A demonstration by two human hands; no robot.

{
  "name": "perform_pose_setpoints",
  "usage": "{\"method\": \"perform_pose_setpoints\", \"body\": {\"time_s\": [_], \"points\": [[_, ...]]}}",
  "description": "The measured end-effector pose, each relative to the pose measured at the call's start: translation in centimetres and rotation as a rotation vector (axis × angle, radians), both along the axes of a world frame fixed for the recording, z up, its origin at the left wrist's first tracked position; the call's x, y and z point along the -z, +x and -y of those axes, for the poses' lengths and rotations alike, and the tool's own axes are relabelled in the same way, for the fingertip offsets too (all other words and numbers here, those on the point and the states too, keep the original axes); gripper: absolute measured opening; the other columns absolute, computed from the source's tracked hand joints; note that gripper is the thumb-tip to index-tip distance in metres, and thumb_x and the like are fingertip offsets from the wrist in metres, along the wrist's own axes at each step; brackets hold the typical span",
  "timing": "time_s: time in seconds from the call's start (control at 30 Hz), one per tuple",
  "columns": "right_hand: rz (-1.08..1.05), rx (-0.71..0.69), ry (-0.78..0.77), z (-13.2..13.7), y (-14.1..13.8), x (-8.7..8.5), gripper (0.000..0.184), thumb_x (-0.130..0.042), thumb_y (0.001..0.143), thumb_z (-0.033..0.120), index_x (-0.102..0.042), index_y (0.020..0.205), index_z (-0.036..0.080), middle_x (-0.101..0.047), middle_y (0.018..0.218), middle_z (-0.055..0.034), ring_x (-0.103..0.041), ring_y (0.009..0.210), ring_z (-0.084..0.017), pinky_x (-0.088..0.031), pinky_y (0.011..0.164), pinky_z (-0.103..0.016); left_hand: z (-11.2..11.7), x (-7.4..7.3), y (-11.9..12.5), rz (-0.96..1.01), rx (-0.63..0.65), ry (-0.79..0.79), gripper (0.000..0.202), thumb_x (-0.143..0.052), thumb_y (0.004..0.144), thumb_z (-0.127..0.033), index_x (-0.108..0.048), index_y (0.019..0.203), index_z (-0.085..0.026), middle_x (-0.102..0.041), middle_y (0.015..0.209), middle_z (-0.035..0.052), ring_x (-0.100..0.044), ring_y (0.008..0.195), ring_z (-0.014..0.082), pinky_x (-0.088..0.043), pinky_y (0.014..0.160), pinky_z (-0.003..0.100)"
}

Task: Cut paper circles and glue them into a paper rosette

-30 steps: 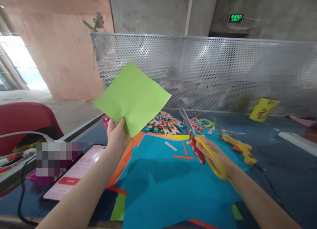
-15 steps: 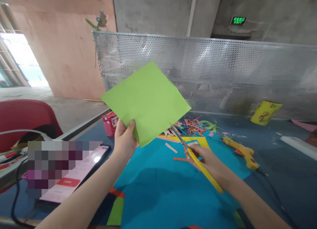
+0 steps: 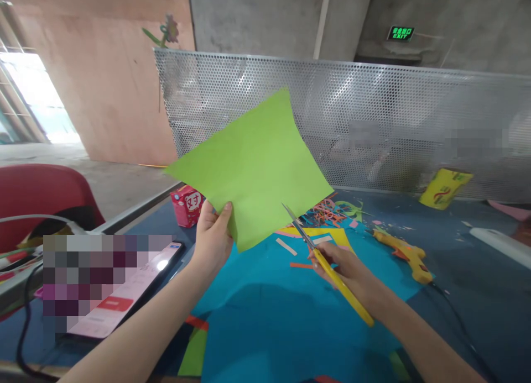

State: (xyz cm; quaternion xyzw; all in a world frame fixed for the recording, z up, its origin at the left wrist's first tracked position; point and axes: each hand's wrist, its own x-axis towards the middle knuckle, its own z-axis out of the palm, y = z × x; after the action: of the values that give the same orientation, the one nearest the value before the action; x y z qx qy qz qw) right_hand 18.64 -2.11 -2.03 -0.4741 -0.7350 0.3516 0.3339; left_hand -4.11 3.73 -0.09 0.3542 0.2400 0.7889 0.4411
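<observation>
A sheet of green paper (image 3: 253, 167) is held up above the table, pinched at its lower left edge by my left hand (image 3: 213, 236), thumb on the near face. My right hand (image 3: 342, 261) is closed around yellow-handled scissors (image 3: 338, 281). Their metal blades point up and left, with the tip in front of the green sheet near its lower right edge. Whether the blades touch the paper I cannot tell. Below both hands lies a large blue sheet (image 3: 257, 328) with a few narrow paper strips (image 3: 286, 246) on it.
A yellow glue gun (image 3: 406, 253) with a cord lies on the right. Coloured paper scraps (image 3: 327, 213) are heaped behind the scissors. A red box (image 3: 185, 206) and a phone (image 3: 124, 305) are on the left. A perforated metal screen (image 3: 357, 123) borders the table's back; a yellow roll (image 3: 444, 188) stands there.
The green sheet has swung up and to the right, its top corner higher and its right edge more curved. My left hand has shifted slightly right; the scissors are nearly still.
</observation>
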Motion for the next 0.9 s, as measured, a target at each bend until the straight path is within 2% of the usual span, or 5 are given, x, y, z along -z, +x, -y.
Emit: {"method": "perform_pose_setpoints", "body": {"time_s": [0.27,0.37,0.47,0.67,0.9], "points": [[0.046,0.000,0.045,-0.20,0.27,0.51,0.032,-0.050,0.084,0.051,-0.050,0.080,0.019,-0.050,0.075,-0.0024,-0.056,0.069,-0.018,-0.042,0.055,-0.027,0.06,0.06,-0.01,-0.008,0.019,-0.027,0.022,-0.061,0.071,-0.006,-0.048,0.063,-0.021,-0.048,0.054,-0.0071,-0.057,0.061,0.0062,-0.047,0.065,0.012],[0.080,0.024,0.099,-0.29,0.18,0.43,0.033,-0.050,0.084,0.050,-0.051,0.076,0.019,-0.048,0.070,-0.0020,-0.053,0.065,-0.017,-0.040,0.053,-0.027,0.06,0.11,0.06,-0.004,0.022,-0.036,0.019,-0.063,0.071,-0.008,-0.050,0.065,-0.021,-0.054,0.058,-0.0066,-0.060,0.064,0.0067,-0.049,0.069,0.014],[0.112,0.071,0.115,-0.26,0.05,0.20,0.030,-0.052,0.083,0.047,-0.051,0.072,0.019,-0.048,0.065,-0.0016,-0.050,0.061,-0.015,-0.039,0.052,-0.026,0.04,0.15,0.11,-0.001,0.036,-0.045,0.013,-0.062,0.072,-0.011,-0.056,0.077,-0.022,-0.066,0.077,-0.0025,-0.064,0.077,0.0099,-0.050,0.079,0.020],[0.047,0.049,-0.027,-0.13,0.05,0.05,0.036,-0.048,0.083,0.053,-0.046,0.070,0.019,-0.044,0.058,0.0026,-0.043,0.044,-0.009,-0.035,0.042,-0.023,0.06,0.27,0.13,0.002,0.069,-0.090,0.021,-0.062,0.072,-0.012,-0.060,0.091,-0.021,-0.070,0.096,0.0031,-0.066,0.088,0.0162,-0.050,0.089,0.032],[-0.008,0.001,-0.122,-0.31,0.14,0.29,0.036,-0.049,0.084,0.054,-0.050,0.081,0.018,-0.042,0.056,0.0054,-0.038,0.036,-0.006,-0.034,0.037,-0.022,0.16,0.63,0.44,-0.012,0.090,-0.050,0.024,-0.065,0.071,-0.014,-0.061,0.093,-0.021,-0.071,0.099,0.0030,-0.065,0.095,0.0162,-0.049,0.090,0.029]]}}
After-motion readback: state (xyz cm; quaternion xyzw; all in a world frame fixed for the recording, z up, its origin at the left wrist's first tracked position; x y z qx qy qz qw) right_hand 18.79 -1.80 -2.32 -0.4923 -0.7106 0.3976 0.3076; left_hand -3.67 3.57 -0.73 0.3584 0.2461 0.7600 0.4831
